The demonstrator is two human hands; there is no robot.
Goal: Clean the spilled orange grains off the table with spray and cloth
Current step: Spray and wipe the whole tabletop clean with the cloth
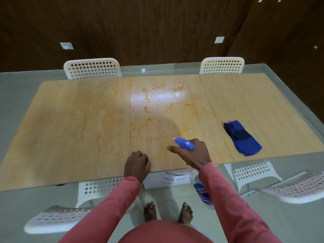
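Note:
Orange grains and wet orange smears (164,95) spread over the middle of the wooden table (78,123), from the far side toward the near edge. My right hand (194,152) grips a spray bottle (201,188) by its blue trigger head (184,142), nozzle pointing over the table, index finger stretched out. The clear bottle body hangs below the table's near edge. My left hand (137,164) rests curled on the near edge, holding nothing. A folded blue cloth (242,137) lies on the table's right part, apart from both hands.
White perforated chairs stand at the far side (93,68) (222,64) and at the near side (57,218) (250,171) (298,186). A dark wooden wall (157,28) is behind. My bare feet (168,213) stand on the pale floor.

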